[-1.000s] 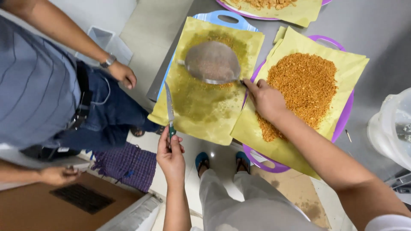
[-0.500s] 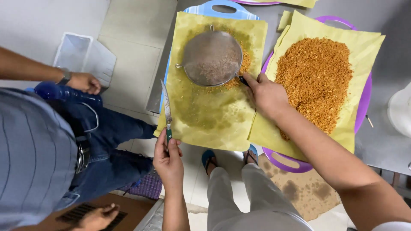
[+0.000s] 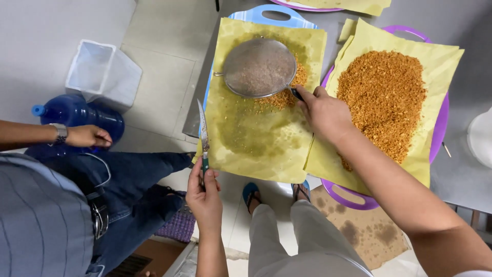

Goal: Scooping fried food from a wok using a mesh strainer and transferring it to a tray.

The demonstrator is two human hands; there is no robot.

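1. Nearest you, your left hand (image 3: 204,191) is closed around the green handle of a small knife (image 3: 203,134). Its blade points up and away, with the tip over the left edge of the oil-stained yellow paper (image 3: 256,138).
2. Beside you on the left stands another person in jeans. That person's hand (image 3: 88,136), with a watch at the wrist, rests near a blue water bottle (image 3: 77,113) on the floor; a clear plastic bin (image 3: 102,74) stands just beyond it.
3. Farther out, your right hand (image 3: 325,113) pinches the dark handle of a round mesh strainer (image 3: 259,67). The strainer sits on the stained paper, over a small heap of fried golden crumbs (image 3: 284,92).
4. That paper covers a blue tray (image 3: 279,13) on the grey counter (image 3: 461,174).
5. To the right, a purple tray (image 3: 348,195) lined with yellow paper carries the large spread of crumbs (image 3: 384,97).
6. By my judgement you are mid-straining: one batch drains under the strainer, and the rest is already laid out.
7. The next move calls for a level lift of the strainer and a short carry over the purple tray. Keep the knife blade well away from your right forearm.
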